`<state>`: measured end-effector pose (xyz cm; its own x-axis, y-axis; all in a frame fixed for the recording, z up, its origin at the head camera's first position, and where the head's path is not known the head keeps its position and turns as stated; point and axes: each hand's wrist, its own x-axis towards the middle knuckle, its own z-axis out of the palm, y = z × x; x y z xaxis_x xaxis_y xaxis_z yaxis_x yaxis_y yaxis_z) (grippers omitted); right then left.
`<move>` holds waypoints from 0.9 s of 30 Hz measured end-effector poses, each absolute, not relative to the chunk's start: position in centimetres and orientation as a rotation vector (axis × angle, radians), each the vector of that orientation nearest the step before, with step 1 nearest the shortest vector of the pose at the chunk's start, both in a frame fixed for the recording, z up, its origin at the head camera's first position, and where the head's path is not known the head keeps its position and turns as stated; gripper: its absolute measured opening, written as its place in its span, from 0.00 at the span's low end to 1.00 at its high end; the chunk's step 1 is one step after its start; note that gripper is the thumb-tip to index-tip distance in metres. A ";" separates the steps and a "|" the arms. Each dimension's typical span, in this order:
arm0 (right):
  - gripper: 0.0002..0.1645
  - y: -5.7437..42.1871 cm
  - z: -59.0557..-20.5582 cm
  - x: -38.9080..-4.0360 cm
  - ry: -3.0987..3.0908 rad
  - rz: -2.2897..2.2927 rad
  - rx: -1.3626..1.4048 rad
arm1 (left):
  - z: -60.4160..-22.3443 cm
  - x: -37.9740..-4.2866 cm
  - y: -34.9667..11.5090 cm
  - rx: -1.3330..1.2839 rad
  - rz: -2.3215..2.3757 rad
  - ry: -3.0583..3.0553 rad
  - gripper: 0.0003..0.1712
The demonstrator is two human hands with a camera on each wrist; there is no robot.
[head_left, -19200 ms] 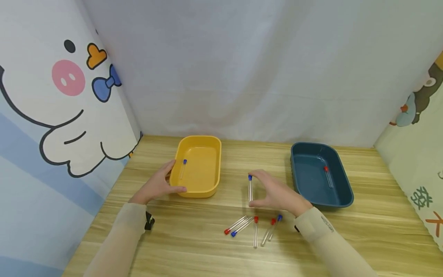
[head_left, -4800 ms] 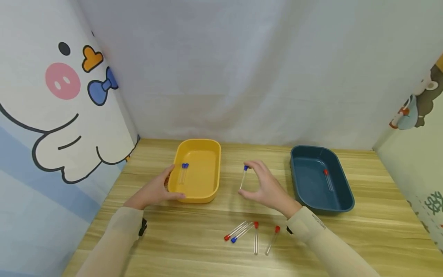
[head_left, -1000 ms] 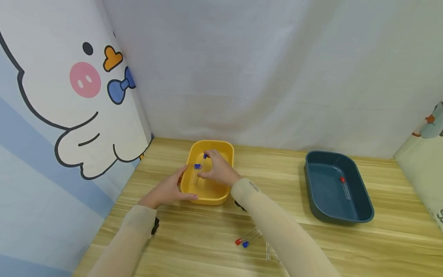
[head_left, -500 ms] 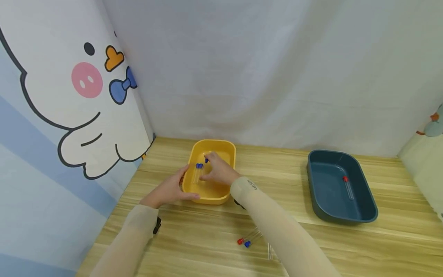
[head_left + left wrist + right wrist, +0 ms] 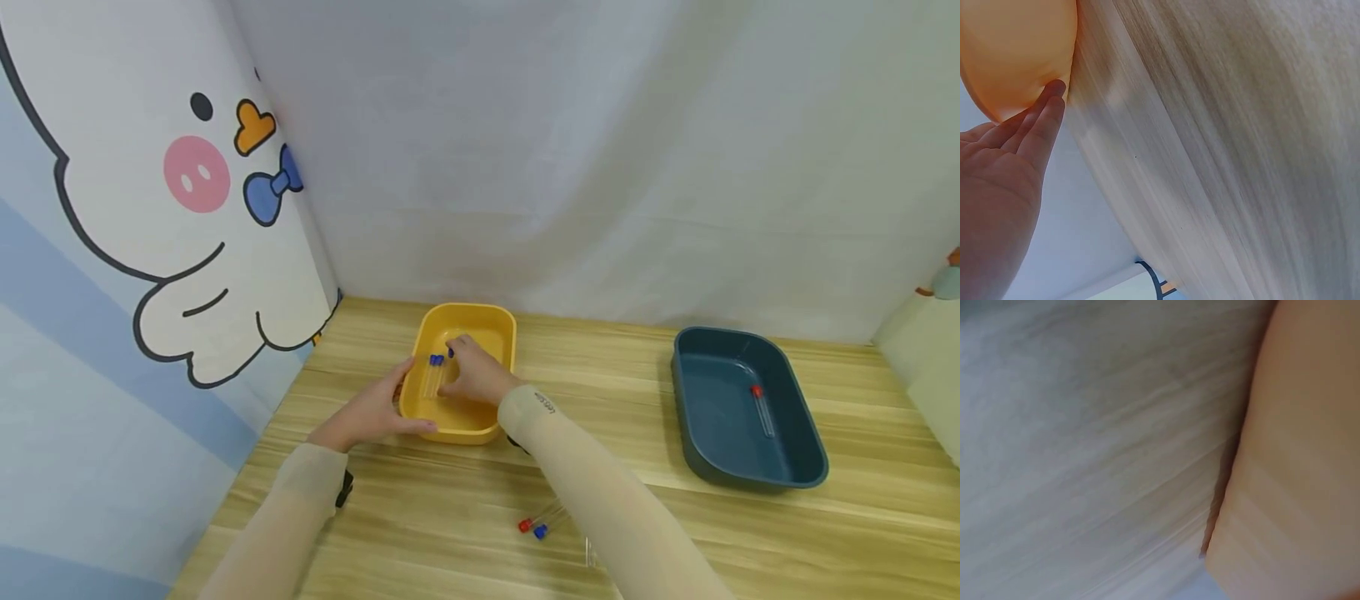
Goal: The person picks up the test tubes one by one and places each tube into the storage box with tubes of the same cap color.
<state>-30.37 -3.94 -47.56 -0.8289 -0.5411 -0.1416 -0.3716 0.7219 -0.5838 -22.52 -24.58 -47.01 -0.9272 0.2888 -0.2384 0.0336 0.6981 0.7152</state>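
Inside the yellow tray (image 5: 501,379), my right hand (image 5: 480,373) pinches a test tube by its blue cap (image 5: 451,352) and lower end, low near the tray floor; the fingers hide most of the tube. Just to its left, two blue-capped test tubes (image 5: 436,362) lie side by side in the tray. My left hand (image 5: 375,410) holds the tray's near left corner, thumb along the front and fingers against the side. The left wrist view has those fingers pressed to the tray wall (image 5: 1016,44). A blurred tan surface (image 5: 1297,456) fills much of the right wrist view.
A dark teal tray (image 5: 693,450) stands to the right, with one red-capped test tube (image 5: 762,412) in it. On the wooden table lie a red-capped tube (image 5: 525,525), a blue-capped tube (image 5: 540,531) and another clear tube (image 5: 589,552), partly behind my right forearm. Fabric walls surround the table.
Since 4.8 seconds ago, my right hand has carried the blue-capped test tube left into the yellow tray. Over the last second it has lowered it slightly. My left hand stays at the tray.
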 end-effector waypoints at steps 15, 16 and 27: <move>0.58 -4.0 -47.8 -30.6 2.620 -0.789 -0.712 | -46.8 -22.4 -24.4 0.287 1.095 2.578 0.69; 0.58 -4.0 -47.9 -30.7 2.620 -0.793 -0.710 | -46.7 -22.4 -24.3 0.287 1.092 2.580 0.69; 0.54 -3.6 -47.7 -31.0 2.598 -0.915 -0.736 | -46.8 -22.5 -24.2 0.257 1.075 2.588 0.70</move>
<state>-30.97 -3.62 -47.66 -0.8277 -0.5524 -0.0986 -0.3688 0.6679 -0.6464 -22.47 -24.20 -46.85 -0.9306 0.2865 -0.2278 0.0407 0.6994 0.7136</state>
